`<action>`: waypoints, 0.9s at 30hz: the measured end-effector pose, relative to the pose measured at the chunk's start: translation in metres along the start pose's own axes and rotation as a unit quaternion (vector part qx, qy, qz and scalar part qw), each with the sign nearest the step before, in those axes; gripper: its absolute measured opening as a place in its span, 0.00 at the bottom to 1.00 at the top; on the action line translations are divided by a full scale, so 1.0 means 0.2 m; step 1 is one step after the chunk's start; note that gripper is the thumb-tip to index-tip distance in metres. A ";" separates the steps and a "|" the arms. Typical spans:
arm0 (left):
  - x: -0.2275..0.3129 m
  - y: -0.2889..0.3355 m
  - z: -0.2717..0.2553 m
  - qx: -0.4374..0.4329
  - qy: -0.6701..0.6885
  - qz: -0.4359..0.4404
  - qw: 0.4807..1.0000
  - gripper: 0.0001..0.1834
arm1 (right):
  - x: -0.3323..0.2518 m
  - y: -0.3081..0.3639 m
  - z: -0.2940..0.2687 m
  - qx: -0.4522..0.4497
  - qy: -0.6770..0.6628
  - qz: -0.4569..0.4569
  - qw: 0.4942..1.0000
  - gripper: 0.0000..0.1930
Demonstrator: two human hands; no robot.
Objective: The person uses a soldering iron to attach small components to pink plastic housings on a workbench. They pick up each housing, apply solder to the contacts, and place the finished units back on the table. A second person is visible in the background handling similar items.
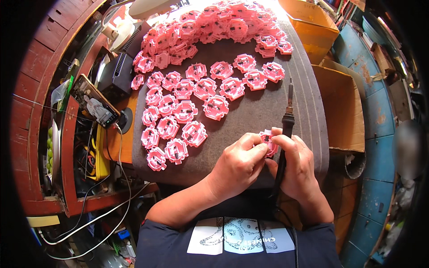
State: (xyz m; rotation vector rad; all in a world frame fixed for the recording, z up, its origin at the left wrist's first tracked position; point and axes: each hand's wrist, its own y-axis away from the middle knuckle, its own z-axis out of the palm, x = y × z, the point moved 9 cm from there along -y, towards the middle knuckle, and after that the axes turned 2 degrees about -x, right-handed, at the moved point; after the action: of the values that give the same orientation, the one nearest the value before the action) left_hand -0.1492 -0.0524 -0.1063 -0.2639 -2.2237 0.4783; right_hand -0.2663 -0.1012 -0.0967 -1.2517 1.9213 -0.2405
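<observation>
Seen from above, two bare hands meet at the near edge of a grey padded work surface (268, 111). The left hand (237, 167) is curled, its thumb and fingertips pinching a small pink plastic part (269, 142) that sits between both hands. The right hand (296, 167) also closes on that pink part with its thumb and forefinger, and a black soldering iron (286, 129) rests in the same hand, its shaft running up past the fingers with the metal tip pointing away from the person. The iron's cord (295, 241) trails down over the person's dark printed shirt.

To the left of the hands, many matching pink parts lie flat in loose rows (178, 116) on the grey surface. Farther away, at the far edge, a large heap of the same pink parts (214, 29) is piled up.

Left of the surface, a phone (94, 102) leans on a cluttered red wooden shelf (35, 116), with white cables hanging below. To the right stand open cardboard boxes (342, 107).
</observation>
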 end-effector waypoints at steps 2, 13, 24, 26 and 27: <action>-0.01 0.00 0.00 -0.001 0.001 -0.004 1.000 0.13 | 0.00 0.00 0.01 -0.010 -0.001 0.001 1.000 0.32; 0.00 0.00 0.00 0.001 0.001 0.001 1.000 0.13 | 0.03 0.02 0.02 -0.027 0.002 0.026 0.999 0.28; 0.01 -0.01 -0.01 0.009 0.007 -0.001 1.000 0.13 | 0.01 0.00 0.01 -0.002 0.016 0.014 1.000 0.31; 0.01 -0.01 -0.01 0.009 0.006 -0.001 1.000 0.13 | 0.01 0.00 0.02 -0.002 0.013 0.015 1.000 0.31; 0.01 0.00 -0.01 0.009 0.006 -0.002 1.000 0.12 | 0.01 0.00 0.01 -0.002 0.012 0.015 1.000 0.31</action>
State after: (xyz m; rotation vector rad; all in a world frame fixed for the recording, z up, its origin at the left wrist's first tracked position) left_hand -0.1488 -0.0524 -0.1044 -0.2519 -2.2066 0.4924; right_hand -0.2651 -0.1019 -0.1001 -1.2276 1.9605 -0.2387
